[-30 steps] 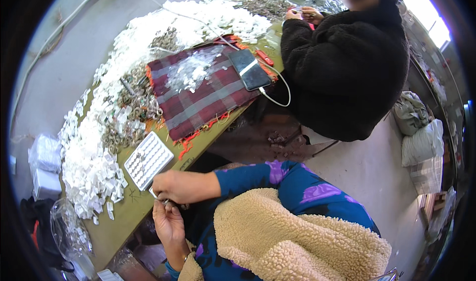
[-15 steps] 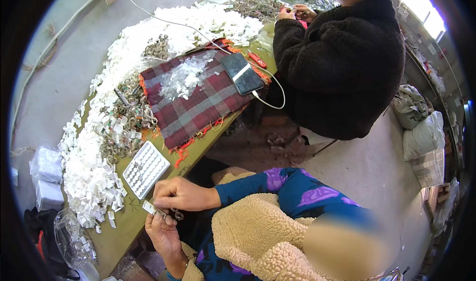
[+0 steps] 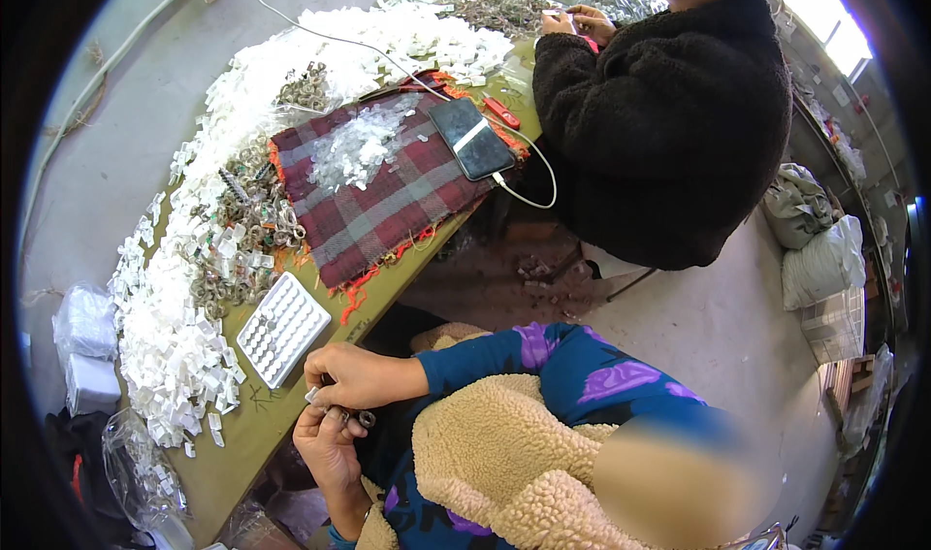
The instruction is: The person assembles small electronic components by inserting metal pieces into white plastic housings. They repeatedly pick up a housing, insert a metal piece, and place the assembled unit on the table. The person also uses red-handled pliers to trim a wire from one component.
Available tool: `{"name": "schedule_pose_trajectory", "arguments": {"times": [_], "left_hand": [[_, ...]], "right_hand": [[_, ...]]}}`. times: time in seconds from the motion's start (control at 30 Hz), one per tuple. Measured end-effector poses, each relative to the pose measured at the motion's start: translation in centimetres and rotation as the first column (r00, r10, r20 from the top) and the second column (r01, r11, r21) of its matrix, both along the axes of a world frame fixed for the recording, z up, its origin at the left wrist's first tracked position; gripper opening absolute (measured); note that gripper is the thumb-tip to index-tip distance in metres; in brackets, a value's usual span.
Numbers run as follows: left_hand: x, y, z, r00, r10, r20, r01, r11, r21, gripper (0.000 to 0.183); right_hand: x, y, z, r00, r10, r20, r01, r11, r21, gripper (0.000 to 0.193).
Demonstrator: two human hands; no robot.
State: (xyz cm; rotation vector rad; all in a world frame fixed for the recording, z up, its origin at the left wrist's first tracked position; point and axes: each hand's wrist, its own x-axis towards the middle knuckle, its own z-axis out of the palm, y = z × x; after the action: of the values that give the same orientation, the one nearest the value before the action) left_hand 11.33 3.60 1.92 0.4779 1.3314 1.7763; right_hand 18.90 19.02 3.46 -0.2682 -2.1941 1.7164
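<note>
My left hand point(image 3: 328, 450) is closed around several small dark grey rings point(image 3: 366, 419), which poke out by its fingertips. Above it, my right hand point(image 3: 361, 375) pinches at a small whitish piece point(image 3: 312, 395), mostly covered by the fingers of both hands. The two hands nearly touch, just off the table's front edge. Closest to them on the table lies a white tray point(image 3: 320, 319) with rows of rounded hollows; a few small grey pieces rest on it.
White plastic pieces point(image 3: 184, 356) heap along the table point(image 3: 228, 463), with grey rings point(image 3: 233, 240) among them. A plaid cloth point(image 3: 388, 210) bears clear bits and a phone point(image 3: 472, 138) on a cable; a red tool point(image 3: 501, 113) lies beside it. A co-worker in black point(image 3: 669, 133) sits beyond.
The pale strip that stuck out between my hands is now mostly hidden by my fingers. My left hand has risen slightly and moved a little right, closer to my right hand.
</note>
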Motion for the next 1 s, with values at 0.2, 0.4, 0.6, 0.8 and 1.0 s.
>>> {"name": "schedule_pose_trajectory", "arguments": {"times": [0.2, 0.4, 0.6, 0.8, 1.0], "left_hand": [[-1.9, -2.1, -2.0, 0.635, -0.218, 0.741, -0.066, 0.940, 0.334, 0.025], [-2.7, -2.6, -2.8, 0.575, -0.327, 0.750, -0.045, 0.903, 0.428, 0.033], [-0.8, -2.7, -2.4, 0.677, -0.156, 0.720, -0.065, 0.961, 0.269, 0.024], [-0.9, -2.1, -0.4, 0.492, -0.260, 0.831, -0.075, 0.938, 0.338, 0.019], [-1.0, -1.3, -0.1, 0.777, -0.253, 0.576, -0.010, 0.910, 0.414, 0.026]], "right_hand": [[0.7, 0.2, 0.8, 0.902, 0.176, -0.394, -0.218, 0.974, -0.064, 0.014], [1.0, -0.5, 1.3, 0.797, 0.152, -0.585, 0.154, 0.885, 0.440, 0.016], [0.7, -0.7, 0.3, 0.755, 0.235, -0.612, 0.265, 0.744, 0.614, 0.020], [0.6, -0.6, 0.7, 0.728, 0.232, -0.645, 0.296, 0.742, 0.601, 0.022], [-1.6, 4.7, 3.0, 0.932, -0.178, -0.316, 0.295, 0.879, 0.375, 0.013]]}}
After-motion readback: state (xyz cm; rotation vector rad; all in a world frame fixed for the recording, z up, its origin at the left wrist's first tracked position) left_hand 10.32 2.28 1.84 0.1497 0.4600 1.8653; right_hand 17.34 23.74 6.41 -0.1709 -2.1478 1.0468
